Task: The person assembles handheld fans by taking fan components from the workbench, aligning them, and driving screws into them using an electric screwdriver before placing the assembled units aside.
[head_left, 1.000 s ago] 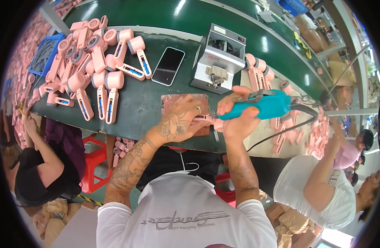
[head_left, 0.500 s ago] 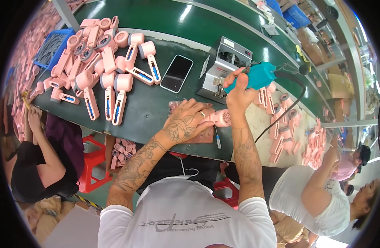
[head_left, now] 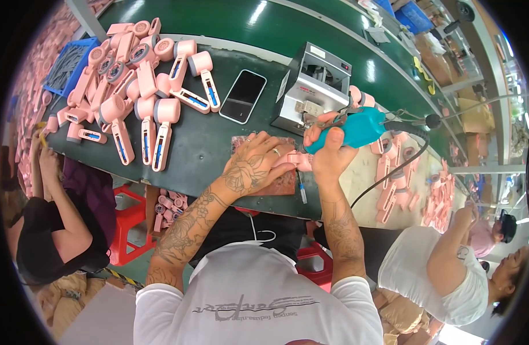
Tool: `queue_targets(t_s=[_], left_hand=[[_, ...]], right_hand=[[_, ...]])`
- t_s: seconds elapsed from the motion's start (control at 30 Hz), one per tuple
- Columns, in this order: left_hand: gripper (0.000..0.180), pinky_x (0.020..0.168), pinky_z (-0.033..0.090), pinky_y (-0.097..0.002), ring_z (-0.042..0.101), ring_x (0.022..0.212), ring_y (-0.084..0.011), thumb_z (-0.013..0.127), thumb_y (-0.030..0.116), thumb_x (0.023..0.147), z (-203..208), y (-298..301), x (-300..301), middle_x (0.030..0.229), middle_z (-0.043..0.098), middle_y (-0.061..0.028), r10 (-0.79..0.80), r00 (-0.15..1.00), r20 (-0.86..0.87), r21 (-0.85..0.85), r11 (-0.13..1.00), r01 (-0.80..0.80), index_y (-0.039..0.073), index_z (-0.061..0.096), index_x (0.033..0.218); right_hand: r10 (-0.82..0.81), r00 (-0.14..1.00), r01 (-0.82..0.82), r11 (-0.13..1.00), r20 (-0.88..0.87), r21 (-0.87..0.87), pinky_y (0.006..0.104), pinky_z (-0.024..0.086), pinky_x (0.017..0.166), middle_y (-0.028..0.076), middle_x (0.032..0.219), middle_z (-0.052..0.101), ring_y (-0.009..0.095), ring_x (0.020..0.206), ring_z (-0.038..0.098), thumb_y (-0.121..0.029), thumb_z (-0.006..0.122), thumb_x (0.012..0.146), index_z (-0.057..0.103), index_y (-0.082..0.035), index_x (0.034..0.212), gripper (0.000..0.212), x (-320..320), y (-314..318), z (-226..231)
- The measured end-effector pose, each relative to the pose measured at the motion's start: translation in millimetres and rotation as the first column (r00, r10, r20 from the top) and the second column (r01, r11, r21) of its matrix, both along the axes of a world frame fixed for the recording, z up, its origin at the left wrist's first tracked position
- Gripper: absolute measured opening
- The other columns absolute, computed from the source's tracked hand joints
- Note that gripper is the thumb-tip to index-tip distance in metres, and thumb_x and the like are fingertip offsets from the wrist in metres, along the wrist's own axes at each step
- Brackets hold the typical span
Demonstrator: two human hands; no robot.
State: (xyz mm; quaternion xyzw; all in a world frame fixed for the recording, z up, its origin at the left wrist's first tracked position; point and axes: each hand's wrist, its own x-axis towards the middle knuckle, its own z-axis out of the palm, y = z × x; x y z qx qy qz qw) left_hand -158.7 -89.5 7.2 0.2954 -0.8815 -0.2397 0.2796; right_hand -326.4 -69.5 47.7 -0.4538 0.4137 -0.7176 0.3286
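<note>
My left hand [head_left: 254, 165] is closed over a pink handheld fan [head_left: 302, 161], pressing it down on a reddish board [head_left: 283, 187]. The fan's round head sticks out to the right of my fingers, and my hand covers most of its handle. My right hand [head_left: 332, 154] grips a teal electric screwdriver [head_left: 362, 127] just above and beside the fan head. The tool is tilted, its cable [head_left: 417, 135] trailing to the right, and its bit is hidden behind my hand. A thin blue-and-clear pen-like tool [head_left: 302, 191] lies at the board's right edge.
A grey metal machine [head_left: 319, 75] stands beyond my hands, beside a phone [head_left: 243, 96]. Several pink fans [head_left: 119, 129] pile up at left near a blue bin [head_left: 75, 63] of grey parts. More fans [head_left: 391, 178] lie at right. People [head_left: 431, 259] work on both sides.
My right hand has brought the screwdriver down and nearer, so that it now partly covers the fan head. My left hand keeps its hold on the fan.
</note>
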Motion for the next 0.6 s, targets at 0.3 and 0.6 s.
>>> queue_targets(t_s=[0.3, 0.6], left_hand=[[0.039, 0.089, 0.046, -0.0451, 0.057, 0.099, -0.0327, 0.07, 0.037, 0.087, -6, -1, -3, 0.108, 0.063, -0.0125, 0.03, 1.0, 0.007, -0.124, 0.992, -0.028, 0.001, 0.07, 0.1], [0.039, 0.089, 0.046, -0.0453, 0.057, 0.099, -0.0326, 0.07, 0.038, 0.087, -3, -1, -3, 0.106, 0.062, -0.0128, 0.042, 0.999, -0.018, -0.116, 0.992, -0.044, 0.0, 0.069, 0.1]], right_hand=[[-0.015, 1.0, 0.015, 1.0, -0.007, 0.002, 0.0322, 0.045, 0.055, 0.007, 0.069, 0.052, 0.017, 0.058, 0.05, -0.045, 0.065, 0.096, 0.05, 0.0, 0.095, 0.047, 2, -1, -19], [-0.015, 0.997, 0.013, 1.0, -0.073, -0.028, 0.027, 0.046, 0.056, 0.005, 0.068, 0.057, 0.014, 0.06, 0.056, -0.028, 0.063, 0.098, 0.055, 0.001, 0.092, 0.031, 1, -5, -12]])
